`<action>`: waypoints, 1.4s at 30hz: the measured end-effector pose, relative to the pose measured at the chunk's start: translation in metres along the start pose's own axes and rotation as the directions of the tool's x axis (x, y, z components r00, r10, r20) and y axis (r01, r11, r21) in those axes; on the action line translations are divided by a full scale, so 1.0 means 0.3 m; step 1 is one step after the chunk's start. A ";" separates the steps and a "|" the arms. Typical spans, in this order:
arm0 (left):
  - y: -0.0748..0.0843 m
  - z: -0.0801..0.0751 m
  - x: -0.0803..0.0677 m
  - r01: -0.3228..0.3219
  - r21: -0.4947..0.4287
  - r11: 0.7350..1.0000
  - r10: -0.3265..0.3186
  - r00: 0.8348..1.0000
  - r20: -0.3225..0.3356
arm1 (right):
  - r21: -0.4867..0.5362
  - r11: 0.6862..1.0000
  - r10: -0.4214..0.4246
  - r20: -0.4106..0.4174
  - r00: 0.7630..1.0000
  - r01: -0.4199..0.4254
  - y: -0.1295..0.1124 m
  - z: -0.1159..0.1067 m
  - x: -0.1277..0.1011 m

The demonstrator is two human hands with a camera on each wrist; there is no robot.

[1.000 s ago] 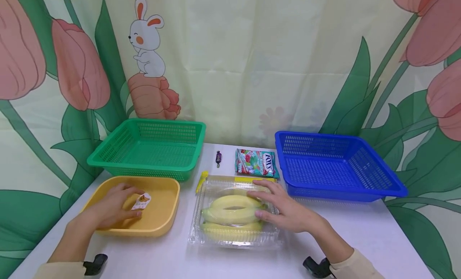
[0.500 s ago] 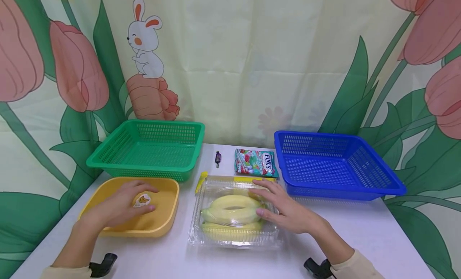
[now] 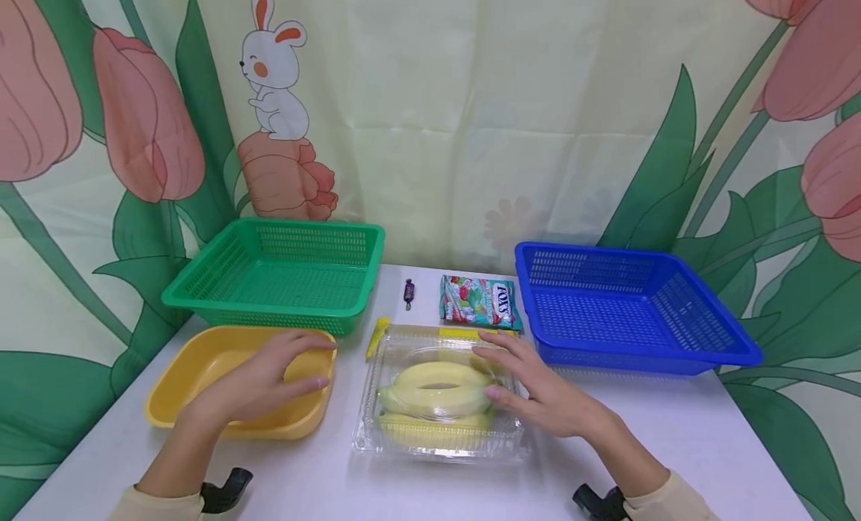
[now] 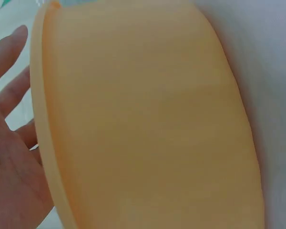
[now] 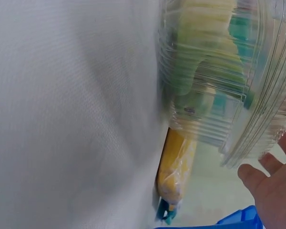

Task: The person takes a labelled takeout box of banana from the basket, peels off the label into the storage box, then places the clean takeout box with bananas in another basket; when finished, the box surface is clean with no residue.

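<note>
From the head camera, a clear plastic clamshell box (image 3: pixel 440 392) of bananas (image 3: pixel 437 390) lies on the white table (image 3: pixel 673 439), between a yellow tray (image 3: pixel 195 364) on its left and a blue basket (image 3: pixel 625 308) on its right. The right hand (image 3: pixel 538 390) rests on the right side of the lid with fingers spread and nearly straight, gripping nothing. The left hand (image 3: pixel 265 383) hangs over the right part of the tray with fingers loosely extended; whether it touches the tray floor or covers anything cannot be told. Behind stand a green basket (image 3: pixel 279 274), a Fox's candy bag (image 3: pixel 479 303) and a small dark wrapped sweet (image 3: pixel 407 293). The thin shell will likely flex and crackle under pressure and is smooth enough to slip, while the fruit gives it some weight and bruises easily, so the stiffer rim on two opposite sides looks a better hold than the domed lid. The left wrist camera shows mostly the tray's (image 4: pixel 148 119) smooth orange-yellow inside, with the left hand's (image 4: pixel 9 143) fingers straight and relaxed at the frame's left edge, holding nothing. The right wrist camera, blurred, shows the ribbed clear wall of the clamshell (image 5: pixel 229 81) with yellow and green shapes behind it, a small yellow packet (image 5: pixel 177 167) lying beside it on the table, and the right hand's (image 5: pixel 271 191) fingers open near the box's lower corner, not curled round it.
</note>
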State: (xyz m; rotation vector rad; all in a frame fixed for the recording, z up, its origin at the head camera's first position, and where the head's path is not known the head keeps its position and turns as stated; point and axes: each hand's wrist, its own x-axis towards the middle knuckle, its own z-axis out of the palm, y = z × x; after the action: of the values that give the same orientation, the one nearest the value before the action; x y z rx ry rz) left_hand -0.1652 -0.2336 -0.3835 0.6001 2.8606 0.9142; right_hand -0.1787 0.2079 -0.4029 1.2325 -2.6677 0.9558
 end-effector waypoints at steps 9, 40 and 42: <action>0.037 0.035 0.027 0.017 -0.015 1.000 -0.016 0.999 0.028 | -0.003 1.000 0.006 -0.004 1.000 -0.006 0.005 0.001 -0.007; 0.122 0.100 0.079 -0.059 -0.190 0.980 0.086 0.987 0.135 | 0.084 0.985 0.149 0.020 0.989 -0.150 0.008 0.004 -0.070; 0.124 0.107 0.081 -0.066 -0.203 0.977 0.096 0.985 0.141 | 0.086 0.985 0.151 0.023 0.988 -0.152 0.011 0.005 -0.072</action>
State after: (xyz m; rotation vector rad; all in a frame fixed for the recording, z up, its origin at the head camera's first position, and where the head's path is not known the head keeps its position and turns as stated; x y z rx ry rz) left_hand -0.1686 -0.1793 -0.3874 0.7337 2.5900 1.0991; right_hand -0.1659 0.2233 -0.4121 1.0688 -2.7942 1.0973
